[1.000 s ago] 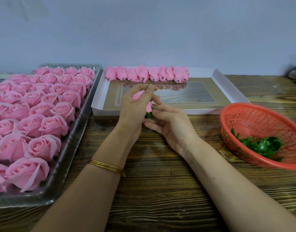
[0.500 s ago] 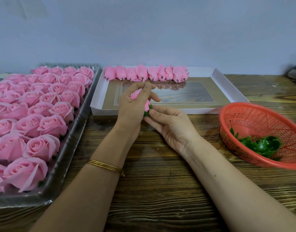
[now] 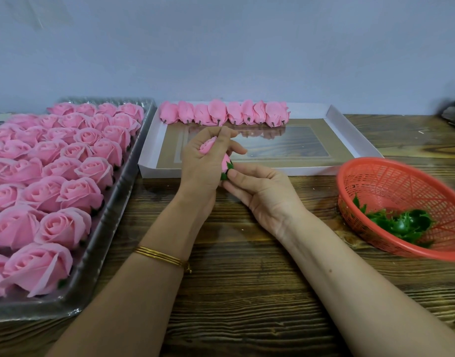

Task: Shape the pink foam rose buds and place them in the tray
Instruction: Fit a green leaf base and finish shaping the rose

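Left hand (image 3: 200, 166) wraps bud (image 3: 225, 163), squeezing petals closed. Right hand (image 3: 262, 191) pinches its green base (image 3: 225, 175) to steady it. Held near tray (image 3: 349, 135) front; finished buds (image 3: 221, 114) line its far wall, probably filling row by row.

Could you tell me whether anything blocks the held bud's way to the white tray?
Nothing visible does: the bud is held beside the tray, whose floor is bare before the far row of buds.

Pink and green were seen on the rose bud (image 3: 225, 162).
The basket (image 3: 391, 181) was coloured orange-red with a lattice mesh, the tray (image 3: 311, 170) white, and the table (image 3: 247, 292) dark brown, streaked with grain.
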`<act>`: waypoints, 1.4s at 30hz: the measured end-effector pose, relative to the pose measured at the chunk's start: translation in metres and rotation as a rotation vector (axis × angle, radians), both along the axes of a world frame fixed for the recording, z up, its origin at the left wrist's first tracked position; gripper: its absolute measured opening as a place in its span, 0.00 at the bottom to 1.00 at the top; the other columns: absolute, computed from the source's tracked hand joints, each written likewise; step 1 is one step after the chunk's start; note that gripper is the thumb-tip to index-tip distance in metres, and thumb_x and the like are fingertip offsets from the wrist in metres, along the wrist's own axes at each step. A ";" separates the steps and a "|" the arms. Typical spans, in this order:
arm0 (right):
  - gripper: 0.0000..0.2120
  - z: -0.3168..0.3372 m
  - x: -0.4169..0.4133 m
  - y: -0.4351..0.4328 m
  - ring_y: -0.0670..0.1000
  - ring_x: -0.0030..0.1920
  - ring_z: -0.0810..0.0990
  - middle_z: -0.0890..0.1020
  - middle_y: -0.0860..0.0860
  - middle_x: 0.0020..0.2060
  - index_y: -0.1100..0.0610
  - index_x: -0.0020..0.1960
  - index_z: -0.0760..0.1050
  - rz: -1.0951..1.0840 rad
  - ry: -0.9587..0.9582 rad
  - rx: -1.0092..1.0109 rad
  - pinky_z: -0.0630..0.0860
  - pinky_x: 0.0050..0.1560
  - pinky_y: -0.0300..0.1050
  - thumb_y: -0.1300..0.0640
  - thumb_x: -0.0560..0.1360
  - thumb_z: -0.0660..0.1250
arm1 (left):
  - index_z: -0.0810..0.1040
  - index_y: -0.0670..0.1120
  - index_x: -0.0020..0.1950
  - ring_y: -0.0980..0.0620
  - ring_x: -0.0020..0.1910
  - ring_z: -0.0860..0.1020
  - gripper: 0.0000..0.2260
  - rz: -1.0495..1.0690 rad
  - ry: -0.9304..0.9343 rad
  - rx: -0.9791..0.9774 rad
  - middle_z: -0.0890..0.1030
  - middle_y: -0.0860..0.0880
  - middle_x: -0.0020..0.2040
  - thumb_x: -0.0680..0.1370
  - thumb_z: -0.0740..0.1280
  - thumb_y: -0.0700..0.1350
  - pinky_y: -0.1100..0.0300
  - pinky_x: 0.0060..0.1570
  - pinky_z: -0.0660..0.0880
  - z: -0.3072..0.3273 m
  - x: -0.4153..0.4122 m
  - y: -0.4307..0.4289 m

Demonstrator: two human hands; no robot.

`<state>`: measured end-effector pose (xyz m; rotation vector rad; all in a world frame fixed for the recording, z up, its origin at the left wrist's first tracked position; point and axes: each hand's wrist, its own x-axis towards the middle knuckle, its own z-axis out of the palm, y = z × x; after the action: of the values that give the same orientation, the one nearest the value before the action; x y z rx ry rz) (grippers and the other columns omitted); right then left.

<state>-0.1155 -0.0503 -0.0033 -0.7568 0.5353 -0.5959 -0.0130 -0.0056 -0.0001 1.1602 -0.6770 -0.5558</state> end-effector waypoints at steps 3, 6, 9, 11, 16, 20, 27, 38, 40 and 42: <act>0.09 0.000 0.001 -0.001 0.54 0.39 0.86 0.85 0.61 0.38 0.71 0.49 0.78 -0.008 -0.037 0.015 0.82 0.40 0.40 0.76 0.69 0.67 | 0.80 0.49 0.43 0.55 0.38 0.79 0.09 -0.019 0.009 -0.004 0.83 0.50 0.34 0.82 0.63 0.44 0.55 0.51 0.76 0.000 0.000 0.000; 0.12 -0.001 0.002 0.000 0.54 0.40 0.86 0.85 0.61 0.38 0.71 0.51 0.77 -0.001 -0.055 0.008 0.82 0.41 0.41 0.77 0.68 0.66 | 0.80 0.48 0.43 0.55 0.38 0.80 0.09 -0.026 0.014 -0.003 0.83 0.50 0.34 0.82 0.63 0.44 0.56 0.51 0.77 0.001 0.000 0.000; 0.14 -0.003 0.002 0.000 0.54 0.40 0.86 0.85 0.61 0.38 0.70 0.50 0.78 -0.012 -0.032 -0.026 0.83 0.44 0.43 0.76 0.65 0.68 | 0.80 0.48 0.43 0.56 0.39 0.80 0.09 -0.022 0.013 0.000 0.83 0.51 0.34 0.82 0.63 0.44 0.57 0.52 0.76 0.001 0.000 0.001; 0.13 -0.003 0.003 0.000 0.55 0.40 0.86 0.85 0.61 0.38 0.70 0.49 0.78 -0.022 -0.008 -0.047 0.83 0.47 0.45 0.78 0.67 0.68 | 0.80 0.48 0.43 0.56 0.39 0.80 0.09 -0.015 0.009 -0.002 0.83 0.51 0.33 0.82 0.63 0.44 0.57 0.53 0.76 0.001 0.000 0.000; 0.12 -0.004 0.004 0.002 0.55 0.39 0.85 0.85 0.60 0.37 0.67 0.47 0.80 -0.042 0.022 -0.079 0.82 0.50 0.47 0.79 0.67 0.67 | 0.80 0.49 0.43 0.56 0.39 0.80 0.10 -0.006 -0.013 -0.010 0.83 0.52 0.34 0.82 0.63 0.44 0.59 0.51 0.75 0.000 -0.001 0.000; 0.12 -0.004 0.004 0.002 0.55 0.40 0.84 0.85 0.60 0.37 0.67 0.47 0.79 -0.049 0.030 -0.098 0.82 0.51 0.47 0.79 0.68 0.67 | 0.80 0.48 0.44 0.56 0.39 0.81 0.09 -0.030 -0.007 -0.007 0.83 0.51 0.34 0.82 0.63 0.45 0.57 0.53 0.76 0.000 0.000 0.000; 0.11 -0.002 0.001 -0.001 0.53 0.39 0.86 0.85 0.59 0.38 0.68 0.50 0.78 -0.024 -0.011 -0.072 0.82 0.44 0.41 0.76 0.69 0.67 | 0.80 0.48 0.43 0.55 0.39 0.81 0.10 -0.079 0.008 0.004 0.84 0.50 0.36 0.82 0.62 0.47 0.56 0.51 0.76 0.001 0.003 0.001; 0.05 -0.001 -0.001 -0.003 0.55 0.40 0.86 0.85 0.60 0.39 0.69 0.48 0.79 0.050 -0.032 0.014 0.83 0.45 0.42 0.70 0.76 0.64 | 0.79 0.47 0.43 0.57 0.38 0.80 0.10 -0.086 0.010 -0.013 0.83 0.51 0.34 0.83 0.62 0.44 0.62 0.51 0.75 0.002 0.003 0.002; 0.07 0.000 0.000 -0.003 0.55 0.41 0.86 0.85 0.60 0.40 0.70 0.49 0.78 0.060 -0.051 0.042 0.83 0.47 0.43 0.71 0.77 0.62 | 0.79 0.46 0.44 0.57 0.38 0.80 0.10 -0.089 0.008 -0.022 0.83 0.51 0.34 0.83 0.61 0.44 0.62 0.52 0.75 0.001 0.003 0.001; 0.08 -0.001 0.000 -0.002 0.55 0.42 0.86 0.85 0.60 0.42 0.71 0.51 0.77 0.063 -0.062 0.059 0.83 0.47 0.43 0.73 0.76 0.61 | 0.79 0.47 0.44 0.57 0.39 0.81 0.10 -0.091 -0.003 -0.021 0.83 0.51 0.34 0.83 0.61 0.44 0.62 0.52 0.75 0.001 0.004 0.001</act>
<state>-0.1154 -0.0525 -0.0041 -0.6951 0.4686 -0.5411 -0.0095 -0.0045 0.0005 1.1151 -0.7393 -0.6222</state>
